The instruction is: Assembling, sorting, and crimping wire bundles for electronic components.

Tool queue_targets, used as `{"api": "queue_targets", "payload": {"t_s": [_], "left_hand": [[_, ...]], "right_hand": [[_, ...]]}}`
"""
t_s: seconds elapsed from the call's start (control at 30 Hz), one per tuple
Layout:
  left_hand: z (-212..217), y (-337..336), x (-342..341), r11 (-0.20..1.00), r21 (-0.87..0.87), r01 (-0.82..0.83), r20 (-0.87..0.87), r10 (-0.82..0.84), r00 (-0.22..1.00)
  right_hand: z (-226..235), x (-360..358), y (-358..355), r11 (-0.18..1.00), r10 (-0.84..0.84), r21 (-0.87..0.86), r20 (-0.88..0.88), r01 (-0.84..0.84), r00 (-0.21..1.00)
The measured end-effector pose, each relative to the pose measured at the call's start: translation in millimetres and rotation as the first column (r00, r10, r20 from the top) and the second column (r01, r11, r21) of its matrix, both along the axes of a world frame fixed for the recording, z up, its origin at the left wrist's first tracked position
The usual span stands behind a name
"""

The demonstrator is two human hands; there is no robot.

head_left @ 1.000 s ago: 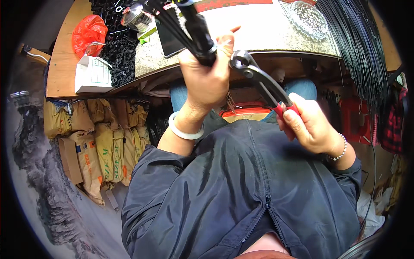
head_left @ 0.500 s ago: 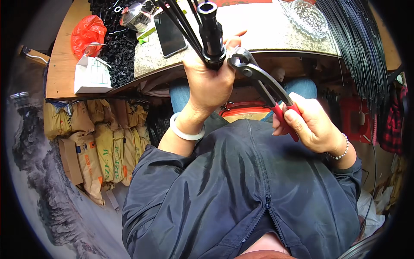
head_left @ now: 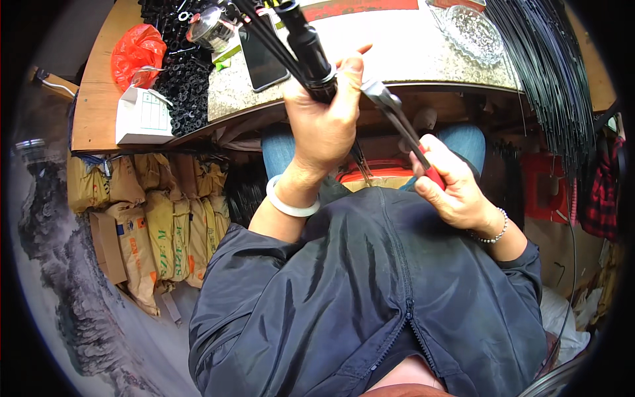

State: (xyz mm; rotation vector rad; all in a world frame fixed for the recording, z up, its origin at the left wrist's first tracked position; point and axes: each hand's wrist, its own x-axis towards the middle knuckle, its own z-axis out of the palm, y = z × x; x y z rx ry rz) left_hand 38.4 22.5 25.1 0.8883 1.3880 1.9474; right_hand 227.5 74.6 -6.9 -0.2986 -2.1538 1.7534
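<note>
My left hand [head_left: 324, 122] grips a bundle of thin black rods [head_left: 301, 43] gathered in a black tube sleeve, held up in front of the table edge. A white bangle sits on that wrist. My right hand [head_left: 450, 182] is closed around the red handles of metal pliers [head_left: 397, 119]. The plier jaws reach up to the sleeve, right beside my left thumb. A beaded bracelet circles my right wrist. I wear a dark zipped jacket.
A stone-topped table [head_left: 397, 53] carries a black phone [head_left: 261, 59], a glass dish [head_left: 473, 30], a heap of small black tubes [head_left: 182, 86], a red bag [head_left: 135, 53] and a white box [head_left: 145, 119]. Long black rods [head_left: 549, 73] hang at right. Brown sacks [head_left: 152, 225] stand at left.
My left hand has tilted the rod bundle and lifted it slightly. The pliers have swung up with their jaws closing in on the sleeve.
</note>
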Motion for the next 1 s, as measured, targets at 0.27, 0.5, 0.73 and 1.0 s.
{"api": "queue_targets", "payload": {"t_s": [0.27, 0.5, 0.73, 1.0], "left_hand": [[-0.3, 1.1, 10.7, 1.000, -0.019, -0.024, -0.221, 0.019, 0.975], [-5.9, 1.3, 13.4, 0.992, 0.120, 0.026, -0.291, 0.010, 0.957], [-0.6, -3.3, -10.2, 0.997, 0.030, -0.077, -0.119, 0.080, 0.990], [-2.3, 1.7, -6.0, 0.999, 0.009, -0.049, -0.105, 0.049, 0.993]], "right_hand": [[41.5, -51.0, 19.1, 0.747, -0.322, 0.391, -0.496, 0.538, 0.807], [45.6, -56.1, 26.9, 0.618, -0.244, 0.552, -0.542, 0.560, 0.804], [65.3, -1.8, 33.5, 0.419, -0.332, 0.842, -0.205, 0.339, 0.921], [78.4, 2.5, 31.4, 0.026, -0.306, 0.964, -0.245, 0.265, 0.920]]}}
